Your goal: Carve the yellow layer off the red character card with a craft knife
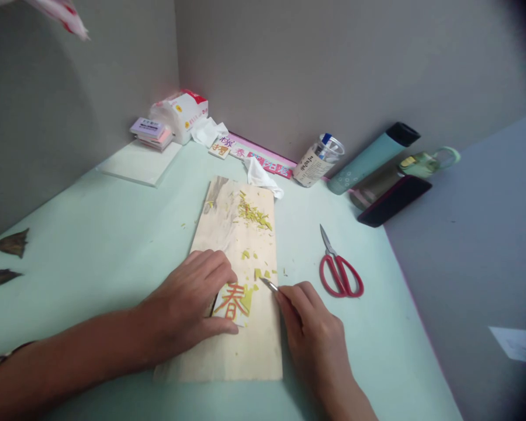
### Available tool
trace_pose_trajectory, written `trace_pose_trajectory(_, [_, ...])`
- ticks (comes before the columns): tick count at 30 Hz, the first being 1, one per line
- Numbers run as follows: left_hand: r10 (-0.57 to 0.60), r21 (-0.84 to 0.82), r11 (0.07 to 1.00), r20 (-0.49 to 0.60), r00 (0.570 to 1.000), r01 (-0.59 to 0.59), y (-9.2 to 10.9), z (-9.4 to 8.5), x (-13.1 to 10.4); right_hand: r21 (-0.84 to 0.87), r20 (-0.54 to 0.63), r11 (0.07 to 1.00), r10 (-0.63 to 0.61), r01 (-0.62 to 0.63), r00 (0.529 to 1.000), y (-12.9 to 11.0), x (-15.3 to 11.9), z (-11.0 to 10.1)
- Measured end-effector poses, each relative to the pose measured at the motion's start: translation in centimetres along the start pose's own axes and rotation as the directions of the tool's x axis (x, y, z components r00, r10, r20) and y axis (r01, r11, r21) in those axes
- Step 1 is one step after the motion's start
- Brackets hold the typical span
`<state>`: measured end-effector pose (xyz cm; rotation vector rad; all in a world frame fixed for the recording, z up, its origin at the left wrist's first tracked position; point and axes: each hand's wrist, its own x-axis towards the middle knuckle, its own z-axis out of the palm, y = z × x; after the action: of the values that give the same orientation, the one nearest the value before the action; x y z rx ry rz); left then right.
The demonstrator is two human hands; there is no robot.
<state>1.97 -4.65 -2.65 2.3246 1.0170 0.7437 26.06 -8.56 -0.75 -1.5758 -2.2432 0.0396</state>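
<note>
My left hand [201, 292] grips a small square carving block [232, 302] between thumb and fingers, pressing it to a wooden board [258, 351]. The block's face shows an orange-red character, with white cut-away areas and yellow-green surface left on its right side. In my right hand [311, 327] is a craft knife [269, 285], held like a pen. Its blade tip points at a yellow-green shaving [258, 273] just right of the block, apart from the block. More yellow-green shavings [252, 213] lie in a heap toward the board's far end.
Red-handled scissors [342, 275] lie right of the board. Behind stand a tissue pack [182, 114], stacked small boxes [151, 133], a clear cup of pens [318, 161], a teal bottle [372, 158] and a dark phone [394, 200]. Carved character blocks [269, 164] line the back; crumpled tissue [263, 177] lies beyond the board.
</note>
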Motion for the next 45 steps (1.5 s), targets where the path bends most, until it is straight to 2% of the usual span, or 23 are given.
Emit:
trace_pose_trajectory(3, [-0.015, 0.000, 1.000, -0.001, 1.000, 0.015, 0.0, 0.1, 0.0, 0.224, 0.094, 0.975, -0.022, 0.001, 0.995, -0.1, -0.1, -0.9])
trace_pose_trajectory(6, [-0.010, -0.002, 1.000, -0.012, 1.000, 0.010, 0.0, 0.1, 0.0, 0.297, 0.173, 0.955, -0.079, 0.024, 0.982, -0.6, -0.1, -1.8])
trace_pose_trajectory(8, [-0.003, -0.003, 1.000, -0.022, 1.000, 0.003, 0.0, 0.1, 0.0, 0.286, 0.178, 0.957, -0.101, 0.047, 0.979, -0.9, 0.0, -2.0])
trace_pose_trajectory(12, [0.002, 0.005, 1.000, -0.023, 1.000, -0.002, 0.0, 0.2, -0.1, 0.124, 0.085, 0.988, -0.109, 0.098, 0.990, -0.6, -0.1, -1.4])
trace_pose_trajectory(14, [0.003, 0.007, 1.000, -0.022, 1.000, -0.003, -0.1, 0.2, -0.1, 0.071, 0.030, 0.994, -0.085, 0.082, 0.996, -0.3, -0.3, -1.1])
trace_pose_trajectory(16, [0.004, 0.006, 1.000, -0.016, 1.000, -0.004, -0.1, 0.1, -0.1, 0.099, 0.002, 0.994, -0.050, 0.050, 0.999, -0.1, -0.4, -1.2])
trace_pose_trajectory(19, [0.000, 0.003, 1.000, -0.014, 1.000, 0.000, 0.0, 0.1, -0.1, 0.192, 0.069, 0.980, -0.074, 0.060, 0.995, -0.3, -0.5, -1.6])
trace_pose_trajectory(22, [-0.003, 0.003, 1.000, -0.011, 1.000, 0.003, -0.1, 0.1, -0.1, 0.187, 0.121, 0.976, -0.136, 0.112, 0.983, -0.8, -0.4, -1.7])
trace_pose_trajectory(29, [0.008, 0.013, 1.000, -0.019, 1.000, -0.007, -0.1, 0.1, 0.0, 0.084, 0.080, 0.993, -0.093, 0.087, 0.992, -1.0, -1.0, -0.5])
trace_pose_trajectory(33, [0.002, 0.016, 1.000, -0.016, 1.000, -0.001, -0.1, 0.1, -0.1, -0.044, 0.037, 0.997, -0.060, 0.061, 0.998, -0.4, -1.0, -0.3])
trace_pose_trajectory(35, [0.003, 0.014, 1.000, -0.014, 1.000, -0.003, -0.2, 0.1, -0.1, -0.027, -0.008, 0.999, -0.022, 0.021, 1.000, -0.1, -0.7, -0.5])
trace_pose_trajectory(37, [0.005, 0.011, 1.000, -0.017, 1.000, -0.005, -0.2, 0.2, -0.1, 0.067, -0.009, 0.998, -0.006, 0.006, 1.000, 0.0, -0.3, -0.8])
trace_pose_trajectory(40, [0.006, 0.001, 1.000, -0.026, 1.000, -0.006, -0.2, 0.2, -0.1, 0.175, 0.058, 0.983, -0.069, 0.058, 0.996, -0.2, 0.0, -1.3])
trace_pose_trajectory(45, [0.008, -0.005, 1.000, -0.027, 1.000, -0.008, -0.1, 0.1, -0.1, 0.102, 0.092, 0.984, -0.153, 0.144, 0.984, -0.8, -0.3, -1.5])
